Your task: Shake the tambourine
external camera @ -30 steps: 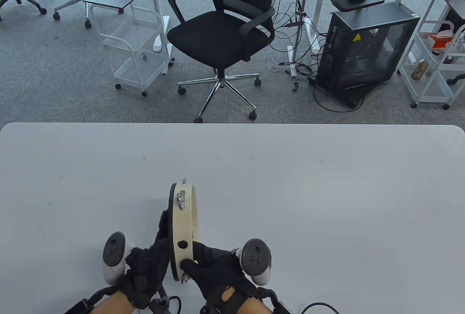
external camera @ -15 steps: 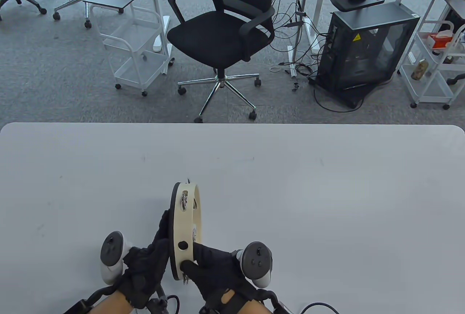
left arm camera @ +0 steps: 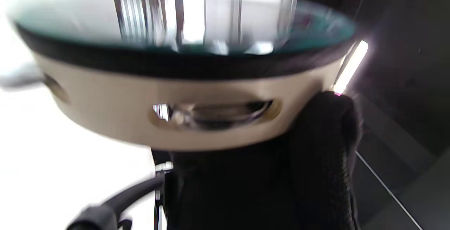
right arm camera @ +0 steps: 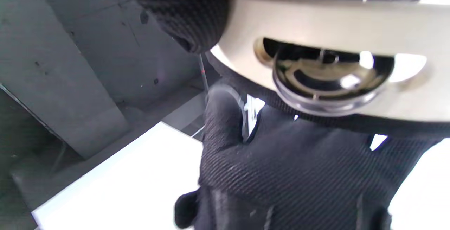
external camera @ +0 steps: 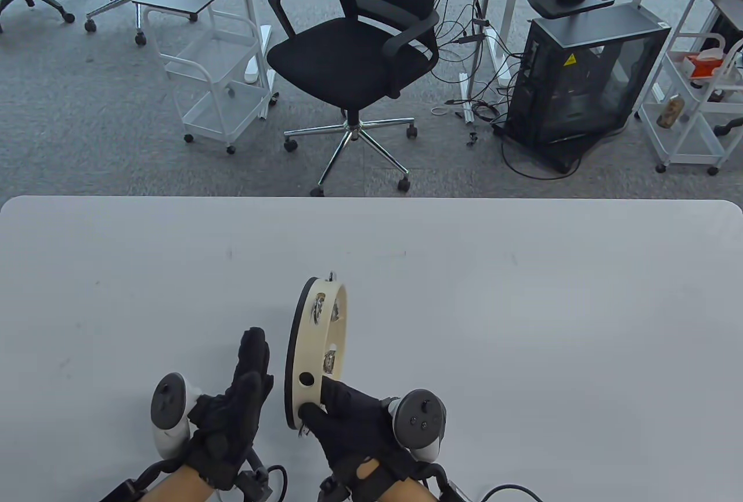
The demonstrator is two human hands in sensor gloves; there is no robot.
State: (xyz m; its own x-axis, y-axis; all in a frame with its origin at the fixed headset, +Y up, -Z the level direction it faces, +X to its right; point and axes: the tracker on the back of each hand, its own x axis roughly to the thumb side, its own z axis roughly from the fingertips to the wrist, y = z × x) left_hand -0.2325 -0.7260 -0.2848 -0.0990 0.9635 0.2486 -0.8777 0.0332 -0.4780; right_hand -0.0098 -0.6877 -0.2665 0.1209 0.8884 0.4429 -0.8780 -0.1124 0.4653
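**Low centre: tambourine on edge, ready to shake**

Low in the table view, the right hand (external camera: 354,426) grips the tambourine (external camera: 316,345) by its lower rim, upright so the jingles swing freely. Left hand (external camera: 232,409) waits beside it, fingers flat and open, holding nothing.

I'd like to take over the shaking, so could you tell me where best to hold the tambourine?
Grip the tambourine at the plain near stretch of frame, by the round hole, where the right hand holds it now. It stands on edge, so come from below and nearside, clear of the jingle slots.
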